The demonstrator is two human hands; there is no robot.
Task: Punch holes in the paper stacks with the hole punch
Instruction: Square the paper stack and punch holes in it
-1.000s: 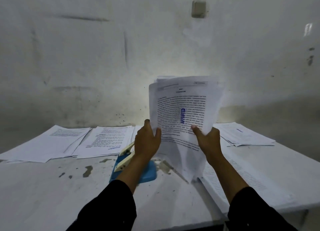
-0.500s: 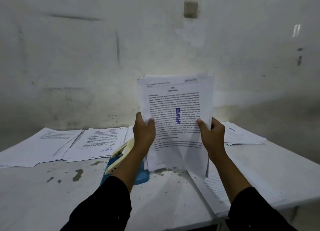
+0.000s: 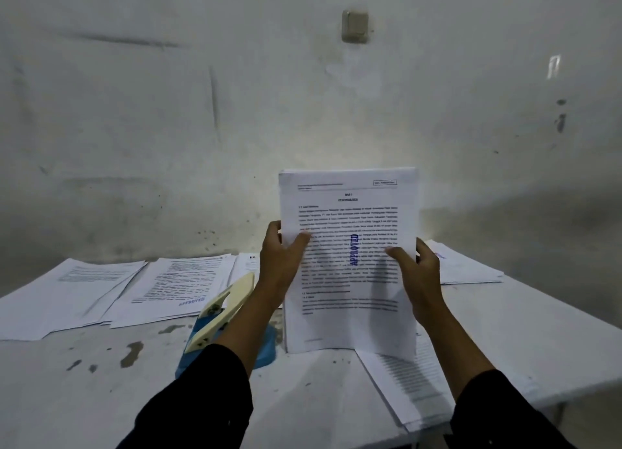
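Over the white table, both hands grip an upright paper stack stamped "APPROVED".

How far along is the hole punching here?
No punched holes are visible on any sheet. Both hands, left hand and right hand, hold one paper stack upright, its bottom edge on the table. The hole punch waits beside it, handle raised. Punching looks still ahead.

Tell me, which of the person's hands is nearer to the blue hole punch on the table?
Left. The left hand grips the paper stack just above and right of the hole punch; the right hand holds the stack's far edge, farther right.
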